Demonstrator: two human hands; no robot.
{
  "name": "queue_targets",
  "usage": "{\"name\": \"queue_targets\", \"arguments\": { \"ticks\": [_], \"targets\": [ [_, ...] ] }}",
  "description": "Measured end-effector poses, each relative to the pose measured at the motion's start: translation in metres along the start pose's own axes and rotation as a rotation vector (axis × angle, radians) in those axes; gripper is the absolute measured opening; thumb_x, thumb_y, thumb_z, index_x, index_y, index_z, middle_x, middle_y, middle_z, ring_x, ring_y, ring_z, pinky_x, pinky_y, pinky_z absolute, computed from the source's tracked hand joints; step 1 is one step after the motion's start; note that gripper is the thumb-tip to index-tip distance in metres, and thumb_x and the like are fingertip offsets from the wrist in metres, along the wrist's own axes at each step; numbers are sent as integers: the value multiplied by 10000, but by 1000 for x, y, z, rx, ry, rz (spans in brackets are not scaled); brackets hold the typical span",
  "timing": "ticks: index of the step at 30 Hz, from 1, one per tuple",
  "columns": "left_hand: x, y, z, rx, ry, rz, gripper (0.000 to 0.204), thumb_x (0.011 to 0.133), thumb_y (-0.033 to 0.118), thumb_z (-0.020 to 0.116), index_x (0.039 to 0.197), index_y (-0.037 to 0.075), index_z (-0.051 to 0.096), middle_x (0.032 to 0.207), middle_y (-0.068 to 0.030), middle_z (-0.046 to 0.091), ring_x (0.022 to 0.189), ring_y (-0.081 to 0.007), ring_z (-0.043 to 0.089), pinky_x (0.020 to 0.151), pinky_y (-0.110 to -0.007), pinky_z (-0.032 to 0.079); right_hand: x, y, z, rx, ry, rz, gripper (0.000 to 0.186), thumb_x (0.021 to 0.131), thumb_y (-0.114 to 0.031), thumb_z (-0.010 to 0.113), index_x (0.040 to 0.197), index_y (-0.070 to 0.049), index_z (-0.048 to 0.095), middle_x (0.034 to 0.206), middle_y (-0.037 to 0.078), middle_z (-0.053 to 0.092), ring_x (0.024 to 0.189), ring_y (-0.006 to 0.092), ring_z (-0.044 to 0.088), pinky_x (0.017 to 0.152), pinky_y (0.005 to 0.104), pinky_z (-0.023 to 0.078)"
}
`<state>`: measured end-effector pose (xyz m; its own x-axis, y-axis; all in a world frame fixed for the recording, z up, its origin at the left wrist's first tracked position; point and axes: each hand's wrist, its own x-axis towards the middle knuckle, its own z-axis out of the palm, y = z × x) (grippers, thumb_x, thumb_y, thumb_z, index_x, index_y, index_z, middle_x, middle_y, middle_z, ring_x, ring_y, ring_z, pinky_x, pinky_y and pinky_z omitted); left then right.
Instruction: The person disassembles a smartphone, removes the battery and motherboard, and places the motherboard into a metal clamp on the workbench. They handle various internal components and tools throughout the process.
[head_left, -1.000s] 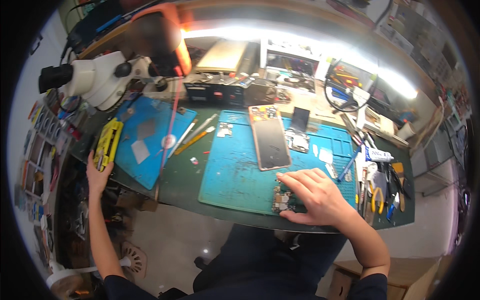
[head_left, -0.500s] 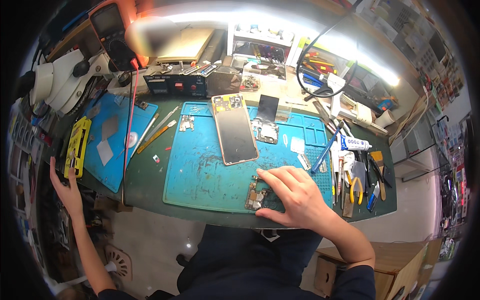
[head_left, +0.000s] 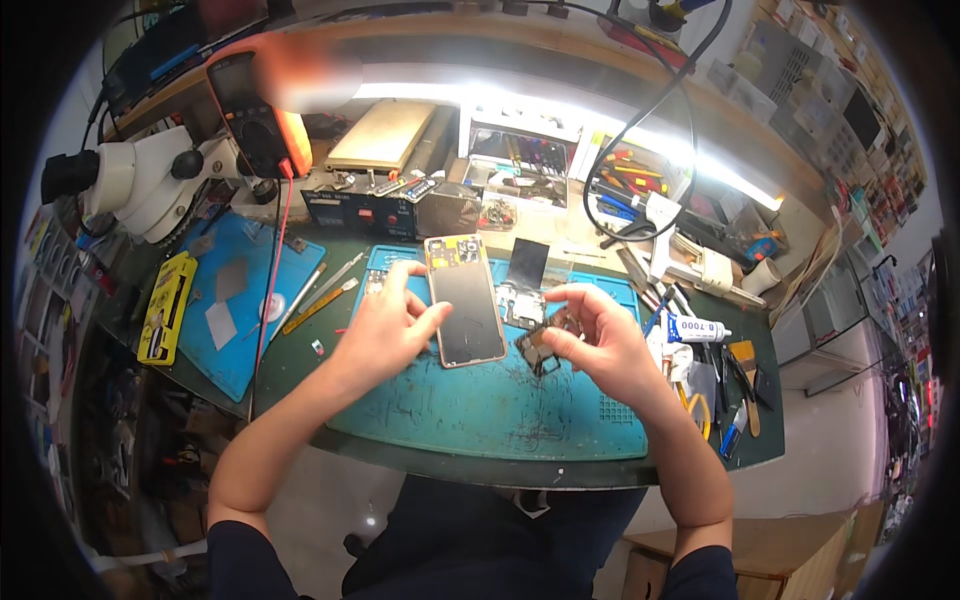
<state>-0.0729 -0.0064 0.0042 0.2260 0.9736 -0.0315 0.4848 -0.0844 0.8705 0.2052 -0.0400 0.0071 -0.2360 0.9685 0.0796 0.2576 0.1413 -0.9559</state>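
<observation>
The left hand (head_left: 385, 325) is lying half open on the left edge of the opened phone (head_left: 465, 313) on the blue mat (head_left: 480, 410); the right hand (head_left: 590, 335) is pinching a small dark part (head_left: 540, 345) beside it; a yellow package (head_left: 167, 307) is lying far left.

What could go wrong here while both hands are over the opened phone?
The small dark circuit part pinched in the right hand hangs above the blue work mat; it could slip and drop. The left hand touches the opened phone at one edge only, so it may slide toward loose parts nearby.
</observation>
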Motion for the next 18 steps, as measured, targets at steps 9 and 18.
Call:
{"name": "queue_targets", "arguments": {
  "ticks": [9,18],
  "targets": [
    [16,-41,11,-159,95,49,452,945,124,723,1261,-11,429,920,-119,733,796,-166,712,673,-328,562,-15,13,11,-109,-199,61,242,949,-142,727,1169,-41,706,998,66,740,847,118,684,772,283,548],
    [-110,-54,-107,-289,320,-75,379,974,88,691,1293,5,504,999,-62,716,949,-103,653,864,-266,521,-24,3,6,13,-140,122,207,948,-58,727,1145,-6,686,924,0,695,834,48,629,745,219,508]
  ]
}}
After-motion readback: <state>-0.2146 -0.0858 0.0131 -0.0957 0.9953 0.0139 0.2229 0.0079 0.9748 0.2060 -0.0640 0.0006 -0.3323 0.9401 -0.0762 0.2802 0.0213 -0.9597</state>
